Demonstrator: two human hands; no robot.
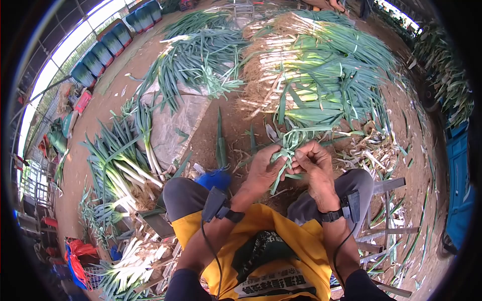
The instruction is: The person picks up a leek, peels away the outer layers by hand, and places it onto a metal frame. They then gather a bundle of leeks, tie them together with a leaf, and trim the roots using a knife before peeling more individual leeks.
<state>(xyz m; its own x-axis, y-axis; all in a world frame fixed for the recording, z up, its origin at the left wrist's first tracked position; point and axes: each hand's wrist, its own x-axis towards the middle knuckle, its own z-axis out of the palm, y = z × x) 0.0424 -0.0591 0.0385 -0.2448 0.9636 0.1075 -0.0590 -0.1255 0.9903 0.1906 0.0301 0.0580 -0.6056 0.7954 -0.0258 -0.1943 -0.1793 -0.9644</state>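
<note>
Just above my knees, both hands are close together at a tangle of thin pale green strips (288, 138). My left hand (267, 163) has its fingers closed on the strips. My right hand (314, 160) pinches the same strips with thumb and forefinger. Some strips hang down between the hands, others trail up and to the right. Beyond them lies a big heap of leeks (321, 75), roots to the left and green leaves to the right.
More leeks (201, 55) lie on a grey sheet (183, 120). Leeks (115, 165) lie at my left, with trimmed white ones (138, 256) lower down. A blue bag (213, 179) is near my left knee. Blue crates (458, 175) stand far right; a metal frame (389, 184) is beside my right knee.
</note>
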